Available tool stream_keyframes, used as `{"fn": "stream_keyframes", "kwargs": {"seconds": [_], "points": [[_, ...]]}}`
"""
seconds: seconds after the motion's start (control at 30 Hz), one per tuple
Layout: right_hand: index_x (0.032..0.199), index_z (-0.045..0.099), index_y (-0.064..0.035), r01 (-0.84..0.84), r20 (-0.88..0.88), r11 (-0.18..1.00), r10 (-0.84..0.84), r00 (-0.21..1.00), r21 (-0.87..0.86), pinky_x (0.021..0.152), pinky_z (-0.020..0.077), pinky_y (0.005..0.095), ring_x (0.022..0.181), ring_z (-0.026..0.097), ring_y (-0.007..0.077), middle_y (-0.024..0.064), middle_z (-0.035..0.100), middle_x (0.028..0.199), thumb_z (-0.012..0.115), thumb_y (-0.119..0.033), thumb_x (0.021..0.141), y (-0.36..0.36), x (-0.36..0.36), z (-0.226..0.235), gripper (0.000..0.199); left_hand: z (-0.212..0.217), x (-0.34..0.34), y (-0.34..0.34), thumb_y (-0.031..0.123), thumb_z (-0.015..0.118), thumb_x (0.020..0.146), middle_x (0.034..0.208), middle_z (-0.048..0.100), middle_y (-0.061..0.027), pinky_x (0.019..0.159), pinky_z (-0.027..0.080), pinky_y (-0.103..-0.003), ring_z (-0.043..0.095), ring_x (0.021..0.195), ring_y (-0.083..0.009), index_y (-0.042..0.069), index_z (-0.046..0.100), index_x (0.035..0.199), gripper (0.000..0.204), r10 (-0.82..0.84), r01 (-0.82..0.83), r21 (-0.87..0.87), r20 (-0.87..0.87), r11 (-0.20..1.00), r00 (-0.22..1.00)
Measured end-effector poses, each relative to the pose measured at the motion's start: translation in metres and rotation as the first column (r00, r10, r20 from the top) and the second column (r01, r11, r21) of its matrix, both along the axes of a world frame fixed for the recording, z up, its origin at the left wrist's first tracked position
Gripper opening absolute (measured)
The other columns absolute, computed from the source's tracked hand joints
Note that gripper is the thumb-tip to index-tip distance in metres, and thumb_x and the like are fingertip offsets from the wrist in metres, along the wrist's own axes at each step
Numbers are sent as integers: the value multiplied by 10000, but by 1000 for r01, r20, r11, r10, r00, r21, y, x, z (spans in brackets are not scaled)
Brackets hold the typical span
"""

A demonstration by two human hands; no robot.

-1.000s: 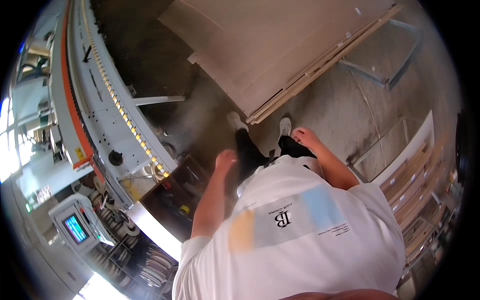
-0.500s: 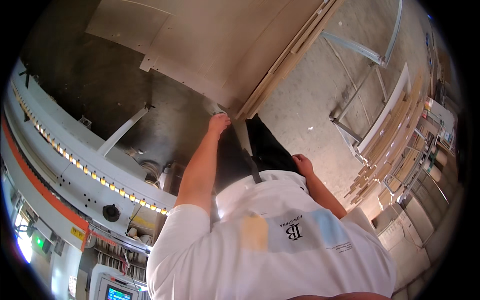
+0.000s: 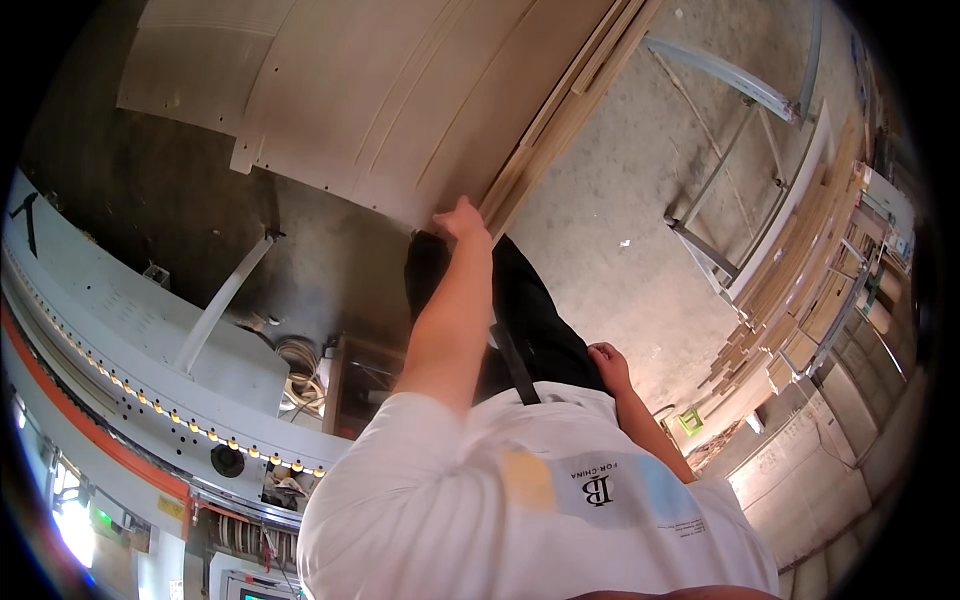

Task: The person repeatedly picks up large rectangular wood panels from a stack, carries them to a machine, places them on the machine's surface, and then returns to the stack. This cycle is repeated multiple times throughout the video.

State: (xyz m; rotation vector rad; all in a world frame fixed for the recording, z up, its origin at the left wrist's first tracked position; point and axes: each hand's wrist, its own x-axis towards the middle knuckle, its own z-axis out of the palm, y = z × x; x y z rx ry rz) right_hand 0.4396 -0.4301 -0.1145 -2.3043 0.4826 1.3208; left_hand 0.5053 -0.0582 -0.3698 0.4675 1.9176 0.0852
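My left hand point(image 3: 463, 218) reaches forward over the near corner of a large flat brown panel point(image 3: 330, 110), beside a bundle of long wooden strips point(image 3: 560, 115). Its thumb and a finger stand apart, and I see nothing held between them. Whether the fingertips press on the panel or hover just above it, I cannot tell. Low at my right side, my right hand point(image 3: 612, 367) hangs by the thigh of my black trousers point(image 3: 540, 310). Its fingers are curled in, with no object visible in them.
On the left stands a long grey machine point(image 3: 120, 300) with a row of small yellow rollers and an orange band. A curved grey arm point(image 3: 225, 300) juts from it. Coiled hose point(image 3: 300, 375) lies near its base. At right are a metal frame point(image 3: 725, 80) and stacked wooden boards point(image 3: 790, 290).
My left hand has moved forward and right, from beside the panel's near corner to over it. The view has shifted with my body. My right hand stays by my thigh.
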Motion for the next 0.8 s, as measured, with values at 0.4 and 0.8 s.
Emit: {"fn": "stream_keyframes", "kwargs": {"seconds": [0.4,0.8], "points": [[1033,725,-45,70,33,997,-70,997,25,753,497,273,791,592,101,19,680,841,691,-275,937,-34,4,-15,251,-34,-28,2,396,668,943,1471,487,-145,1069,421,-532,505,1303,-342,41,357,1502,732,275,-265,-80,370,961,887],[1082,728,-69,-217,167,946,180,969,240,837,553,318,890,712,183,82,748,985,683,-352,935,59,52,-70,322,54,-51,6,459,647,982,1386,554,-99,927,539,-461,570,1208,-292,73,503,1412,596,-78,66,41,473,997,877]]}}
